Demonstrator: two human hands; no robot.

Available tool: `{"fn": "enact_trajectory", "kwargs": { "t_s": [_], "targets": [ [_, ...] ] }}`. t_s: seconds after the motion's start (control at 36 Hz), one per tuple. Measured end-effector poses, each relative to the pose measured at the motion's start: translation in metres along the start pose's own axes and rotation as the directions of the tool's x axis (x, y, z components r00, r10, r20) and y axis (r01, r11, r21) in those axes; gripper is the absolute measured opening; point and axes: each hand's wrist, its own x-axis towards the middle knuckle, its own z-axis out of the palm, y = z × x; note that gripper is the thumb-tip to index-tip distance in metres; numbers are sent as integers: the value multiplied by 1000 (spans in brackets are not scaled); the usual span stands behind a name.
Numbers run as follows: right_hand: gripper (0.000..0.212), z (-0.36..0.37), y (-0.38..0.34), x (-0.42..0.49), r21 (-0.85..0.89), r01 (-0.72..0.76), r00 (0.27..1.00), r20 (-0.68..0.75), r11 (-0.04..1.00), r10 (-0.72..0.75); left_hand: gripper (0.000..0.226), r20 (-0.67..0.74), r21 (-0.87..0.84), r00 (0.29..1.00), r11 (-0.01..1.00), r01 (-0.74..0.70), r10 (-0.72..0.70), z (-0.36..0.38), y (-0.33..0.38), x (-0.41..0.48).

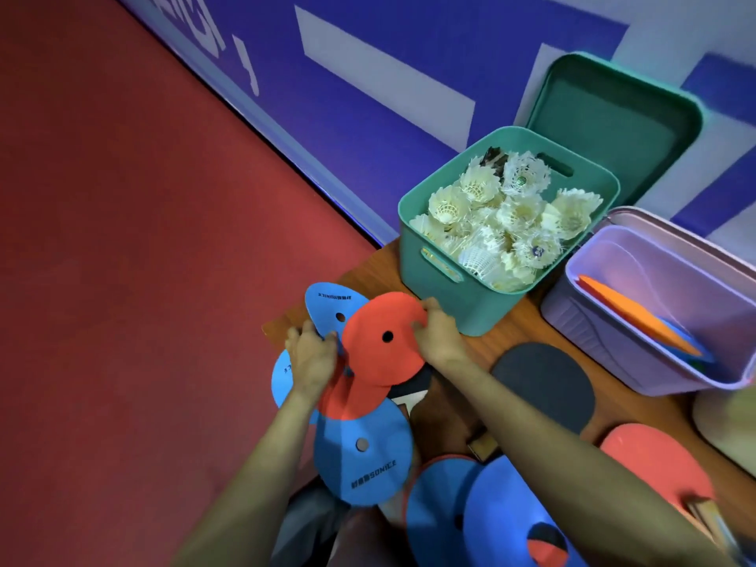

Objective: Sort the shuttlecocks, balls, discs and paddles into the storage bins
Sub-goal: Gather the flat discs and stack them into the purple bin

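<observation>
My right hand (437, 333) pinches the far edge of a red disc (382, 341) with a centre hole, lifted over a fan of flat discs. My left hand (311, 356) grips the fan at its left side, against a blue disc (329, 306). Another blue disc (362, 452) hangs lower in the fan. More blue discs (470, 509) lie at the bottom. A green bin (466, 300) behind the hands is full of white shuttlecocks (503, 223). A purple bin (613, 354) to the right holds orange and blue discs (638, 317). A black paddle (544, 382) and a red paddle (654, 464) lie on the table.
The wooden table (511, 325) stands against a blue and white wall (368, 75), with red floor (122, 280) to the left. The green bin's lid (613, 124) leans upright behind it. A pale object (728, 427) shows at the right edge.
</observation>
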Motion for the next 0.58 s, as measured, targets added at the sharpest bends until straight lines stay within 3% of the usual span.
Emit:
{"fn": "enact_trajectory", "kwargs": {
  "t_s": [0.06,0.08,0.17,0.25,0.33,0.39,0.58],
  "targets": [
    [30,-17,-38,-48,-66,30,1000,0,997,-30,20,21,-65,996,994,-83,85,-2,14,-20],
    [26,-15,-17,-45,-51,20,1000,-17,999,-21,17,30,-57,992,991,-120,122,-3,21,-30],
    [22,-46,-100,-145,-175,72,988,-122,982,-94,15,28,36,966,966,-258,257,-2,37,-56],
    [23,-73,-92,-176,-159,199,955,-191,967,-228,17,84,159,921,907,-390,381,-1,56,-82],
    [21,-103,-82,-204,-207,221,931,-245,953,-269,24,152,306,840,784,-540,520,2,71,-106],
    [22,-121,-76,-223,-235,258,902,-289,937,-321,28,181,316,780,716,-622,599,8,79,-122],
    [28,-201,-37,-272,-298,232,822,-449,926,-350,34,310,425,650,510,-748,694,45,130,-180]
  ]
}}
